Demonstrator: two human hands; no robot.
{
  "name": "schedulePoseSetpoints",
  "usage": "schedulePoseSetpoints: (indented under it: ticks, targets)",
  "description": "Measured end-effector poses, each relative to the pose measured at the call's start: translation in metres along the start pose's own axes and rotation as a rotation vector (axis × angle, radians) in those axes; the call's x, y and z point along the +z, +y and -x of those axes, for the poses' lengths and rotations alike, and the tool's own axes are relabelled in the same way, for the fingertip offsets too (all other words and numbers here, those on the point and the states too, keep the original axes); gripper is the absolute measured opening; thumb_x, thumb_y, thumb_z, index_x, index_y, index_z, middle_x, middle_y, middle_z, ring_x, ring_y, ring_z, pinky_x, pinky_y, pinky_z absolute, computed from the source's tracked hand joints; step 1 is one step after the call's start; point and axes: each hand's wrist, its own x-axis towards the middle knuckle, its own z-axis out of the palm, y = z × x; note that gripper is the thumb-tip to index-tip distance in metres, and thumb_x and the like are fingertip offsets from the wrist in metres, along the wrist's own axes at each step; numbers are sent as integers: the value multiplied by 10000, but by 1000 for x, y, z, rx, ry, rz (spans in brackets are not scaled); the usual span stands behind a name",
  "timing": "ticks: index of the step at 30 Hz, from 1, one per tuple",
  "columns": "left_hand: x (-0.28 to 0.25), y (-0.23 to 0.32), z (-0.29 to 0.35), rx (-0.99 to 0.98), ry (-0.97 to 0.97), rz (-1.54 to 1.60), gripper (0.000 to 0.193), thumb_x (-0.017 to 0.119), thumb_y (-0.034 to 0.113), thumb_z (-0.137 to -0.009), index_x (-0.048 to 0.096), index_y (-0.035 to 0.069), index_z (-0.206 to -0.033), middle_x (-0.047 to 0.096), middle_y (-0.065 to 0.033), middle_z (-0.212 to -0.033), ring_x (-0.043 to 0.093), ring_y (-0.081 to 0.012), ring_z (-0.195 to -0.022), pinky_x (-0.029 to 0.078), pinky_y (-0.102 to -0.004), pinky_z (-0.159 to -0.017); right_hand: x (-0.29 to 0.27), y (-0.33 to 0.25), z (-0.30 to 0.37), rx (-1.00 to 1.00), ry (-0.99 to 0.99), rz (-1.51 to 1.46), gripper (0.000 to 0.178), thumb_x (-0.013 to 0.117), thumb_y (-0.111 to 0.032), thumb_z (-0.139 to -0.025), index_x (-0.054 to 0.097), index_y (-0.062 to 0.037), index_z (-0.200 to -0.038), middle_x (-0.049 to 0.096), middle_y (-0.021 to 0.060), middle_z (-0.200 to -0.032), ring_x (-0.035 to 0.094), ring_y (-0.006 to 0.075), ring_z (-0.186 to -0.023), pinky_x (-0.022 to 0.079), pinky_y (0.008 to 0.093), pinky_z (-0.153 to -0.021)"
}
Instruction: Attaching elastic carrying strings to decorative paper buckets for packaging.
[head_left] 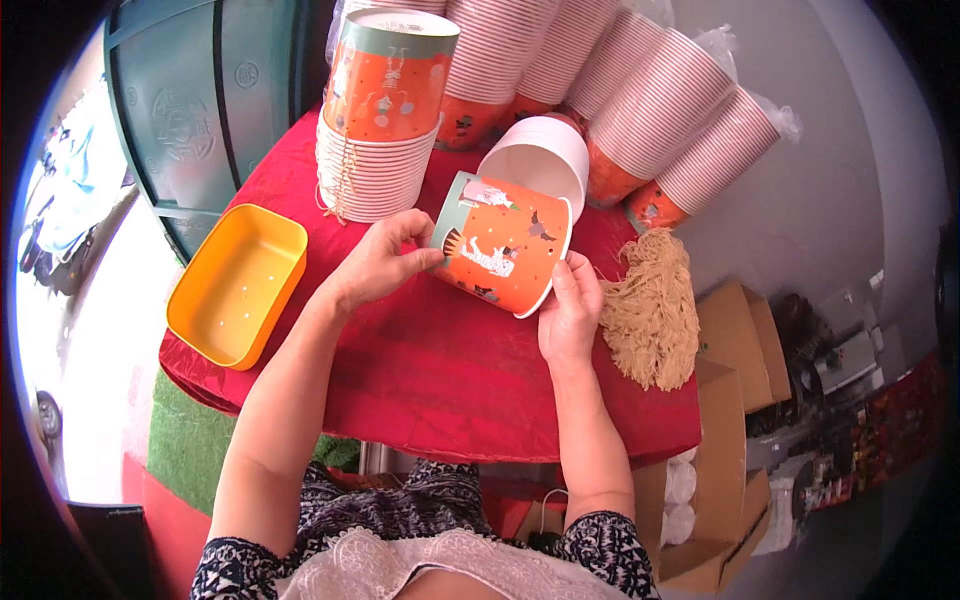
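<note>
An orange printed paper bucket (505, 245) with a grey-green band lies tilted on its side between my hands, above the red cloth. My right hand (570, 310) grips its white rim, thumb on the outer wall near a small dark hole. At the banded end, my left hand (385, 262) has thumb and fingers closed together against the bucket's edge. Whether a thin string is between those fingers I cannot make out. Just behind, a white-lined bucket (540, 160) lies with its mouth toward me. A bundle of tan strings (650, 310) lies to the right of my right hand.
A stack of nested buckets (380, 170) with string loops hanging stands upside down at the back left. Several taller plastic-wrapped stacks (660, 110) lean at the back right. A yellow tray (240, 290) holds tiny white pieces. Cardboard boxes (715, 450) stand beside the red-clothed table (450, 390).
</note>
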Motion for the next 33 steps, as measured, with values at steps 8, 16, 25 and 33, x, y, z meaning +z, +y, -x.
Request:
schedulePoseSetpoints:
  ticks: [8, 16, 25, 33]
  targets:
    - [-2, 2, -2, -130, 169, 360, 240, 640, 247, -946, 598, 32, -849, 549, 44, -800, 489, -50, -781, 419, -236, -678, -23, 5, 6, 47, -331, 224, 155, 515, -75, -928, 595, 40, -994, 656, 83, -958, 598, 107, -800, 481, 250, -692]
    - [5, -1, 1, 53, 33, 225, 156, 694, 135, -898, 586, 29, -860, 562, 19, -871, 514, -67, -829, 455, -251, -759, 2, -7, 10, -61, -184, 134, 357, 533, -237, -993, 590, 56, -1190, 661, 83, -1067, 615, 124, -948, 483, 268, -829]
    - [-5, 6, 2, -49, 151, 503, 161, 689, 165, -904, 572, 62, -862, 555, 58, -819, 503, -41, -804, 421, -209, -725, 4, 1, 9, -203, -321, 397, 246, 546, -156, -989, 648, 40, -1099, 669, 47, -1013, 579, 78, -856, 465, 237, -760]
    - [3, 8, 2, 27, 110, 530, 108, 670, 82, -890, 568, 54, -869, 581, 16, -904, 530, -71, -811, 453, -238, -745, 0, 3, 11, -176, -231, 362, 248, 553, -195, -994, 655, 23, -1054, 621, -19, -884, 514, 45, -760, 430, 211, -653]
